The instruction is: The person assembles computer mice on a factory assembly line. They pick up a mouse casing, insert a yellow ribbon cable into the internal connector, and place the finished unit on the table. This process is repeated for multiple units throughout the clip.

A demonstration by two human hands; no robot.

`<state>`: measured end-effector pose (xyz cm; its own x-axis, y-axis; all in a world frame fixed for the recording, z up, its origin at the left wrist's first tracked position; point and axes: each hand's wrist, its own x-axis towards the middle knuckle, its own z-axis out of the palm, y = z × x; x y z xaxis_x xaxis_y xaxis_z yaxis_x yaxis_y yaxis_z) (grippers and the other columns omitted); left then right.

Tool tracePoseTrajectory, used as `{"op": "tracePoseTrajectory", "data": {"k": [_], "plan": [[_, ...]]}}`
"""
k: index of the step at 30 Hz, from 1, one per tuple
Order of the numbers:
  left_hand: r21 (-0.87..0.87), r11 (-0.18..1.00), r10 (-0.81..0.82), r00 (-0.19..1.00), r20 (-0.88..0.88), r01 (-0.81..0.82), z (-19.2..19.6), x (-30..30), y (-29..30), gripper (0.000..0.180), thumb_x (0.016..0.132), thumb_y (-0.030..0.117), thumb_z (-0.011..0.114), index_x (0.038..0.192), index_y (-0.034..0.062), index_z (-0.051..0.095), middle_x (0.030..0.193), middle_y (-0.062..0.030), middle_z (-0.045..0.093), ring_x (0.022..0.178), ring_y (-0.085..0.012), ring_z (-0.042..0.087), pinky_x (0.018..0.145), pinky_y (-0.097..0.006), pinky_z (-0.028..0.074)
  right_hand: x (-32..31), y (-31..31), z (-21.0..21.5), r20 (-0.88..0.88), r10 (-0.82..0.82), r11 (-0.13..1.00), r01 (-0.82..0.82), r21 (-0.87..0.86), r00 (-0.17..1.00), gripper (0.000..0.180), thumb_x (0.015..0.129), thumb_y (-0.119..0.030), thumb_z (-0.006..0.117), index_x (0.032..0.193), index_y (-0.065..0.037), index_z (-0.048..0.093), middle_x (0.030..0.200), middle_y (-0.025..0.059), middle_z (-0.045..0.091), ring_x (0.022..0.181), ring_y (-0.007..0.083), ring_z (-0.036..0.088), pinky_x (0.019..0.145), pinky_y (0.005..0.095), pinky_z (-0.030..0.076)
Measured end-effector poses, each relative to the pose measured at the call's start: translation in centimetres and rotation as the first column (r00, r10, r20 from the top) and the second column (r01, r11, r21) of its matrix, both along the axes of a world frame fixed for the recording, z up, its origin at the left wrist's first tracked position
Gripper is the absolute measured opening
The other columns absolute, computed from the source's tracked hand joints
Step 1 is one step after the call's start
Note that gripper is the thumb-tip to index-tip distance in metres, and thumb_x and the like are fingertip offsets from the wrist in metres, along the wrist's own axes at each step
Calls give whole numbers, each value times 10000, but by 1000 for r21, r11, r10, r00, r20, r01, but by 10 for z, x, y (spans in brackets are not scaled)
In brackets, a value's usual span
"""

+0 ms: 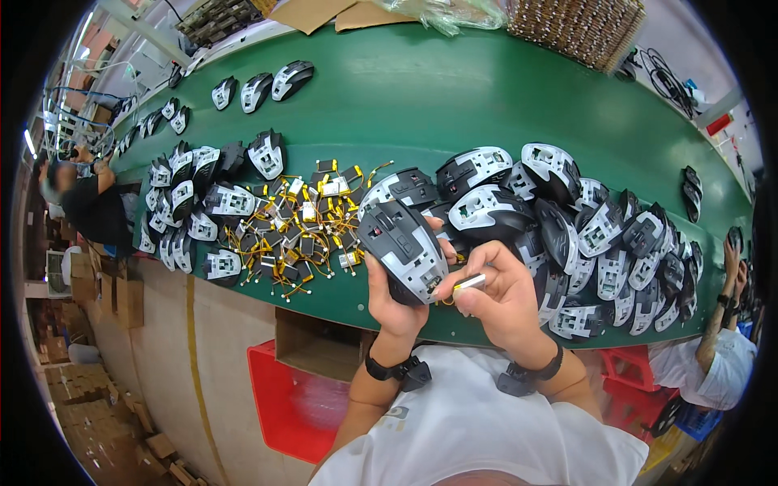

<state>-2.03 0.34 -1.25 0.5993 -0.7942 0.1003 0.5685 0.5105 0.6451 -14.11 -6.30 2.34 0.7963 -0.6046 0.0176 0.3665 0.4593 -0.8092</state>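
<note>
In my left hand [392,303] is a black and silver computer mouse [399,241], gripped between thumb and fingers and tilted above the near edge of the green bench. The mouse's silver end has small openings. Close to that end, my right hand [504,298] pinches a small flat battery [470,283] between thumb and fingers. A thin wire shows between the battery and the mouse; whether it is plugged in I cannot tell. To the left of the mouse lies a loose heap of batteries [296,235] with yellow tape and coloured wires.
Many mice [601,231] are heaped on the right, and another group [182,194] stands on the left. Several mice [256,92] sit farther back on the green bench [405,97]. A red bin [271,401] is below the front edge. People work at both sides.
</note>
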Motion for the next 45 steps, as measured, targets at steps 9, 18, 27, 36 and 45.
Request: {"op": "tracePoseTrajectory", "data": {"k": [9,18,27,36,45], "plan": [[-56,998,39,999,5,-38,6,4,-6,675,1001,554,241,1369,16,417,1217,-219,548,900,-282,623,734,-382,545,-8,2,3,-229,-251,636,-18,-771,940,294,941,-96,602,1205,34,589,802,86,638,606,104,565,538,239,450],[-27,999,-24,999,35,25,12,1,-3,807,956,666,265,1340,-26,425,1188,-162,565,972,-226,616,833,-365,522,3,13,-19,-53,-390,778,299,-553,919,569,823,-99,779,1280,37,469,753,91,646,615,72,568,563,204,447],[14,993,117,983,-142,-116,18,1,-6,664,1000,560,235,1358,40,441,1221,-196,567,918,-269,630,761,-386,550,13,7,3,-63,-466,499,203,-843,882,363,790,-9,754,1138,3,652,903,115,665,706,196,657,638,289,545],[-60,993,93,994,-65,-97,12,3,-5,752,978,625,235,1330,-8,437,1227,-170,550,956,-246,613,819,-378,512,10,3,-2,13,-498,350,215,-912,867,279,735,-49,819,975,17,695,857,103,690,660,161,672,583,251,549],[-66,989,133,989,69,-129,8,-4,-7,692,983,600,255,1383,55,402,1199,-193,561,893,-263,605,752,-371,524,6,-1,2,-277,-4,1000,11,25,961,132,891,-57,695,894,20,588,798,56,642,655,53,592,530,190,476]]}}
